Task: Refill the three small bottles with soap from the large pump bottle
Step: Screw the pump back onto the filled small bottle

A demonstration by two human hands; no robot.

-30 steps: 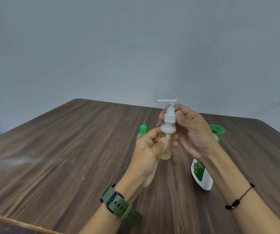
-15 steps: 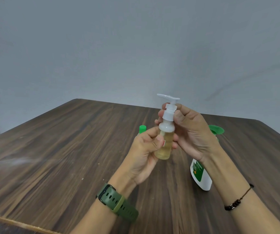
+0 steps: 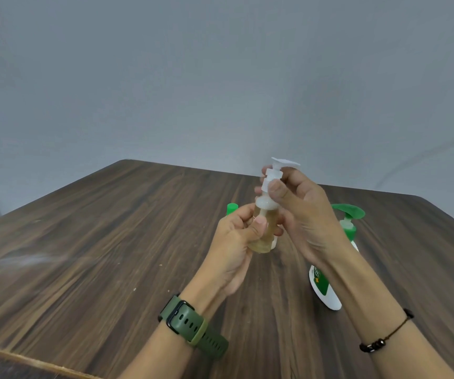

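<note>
Gripped in both hands above the wooden table (image 3: 89, 242), a small clear bottle (image 3: 262, 236) of pale yellow soap stands nearly upright — the left hand (image 3: 234, 242) curls round its body, thumb across the front, a green watch (image 3: 193, 328) on that wrist. Behind it a green cap (image 3: 232, 207) of another small bottle peeks out. Up top, the right hand (image 3: 302, 214) pinches the white pump collar (image 3: 271, 181), thumb pressed on it. Further right stands the large pump bottle (image 3: 325, 291) — white, green label and pump head — partly hidden by the forearm, which wears a dark bracelet (image 3: 379, 343).
</note>
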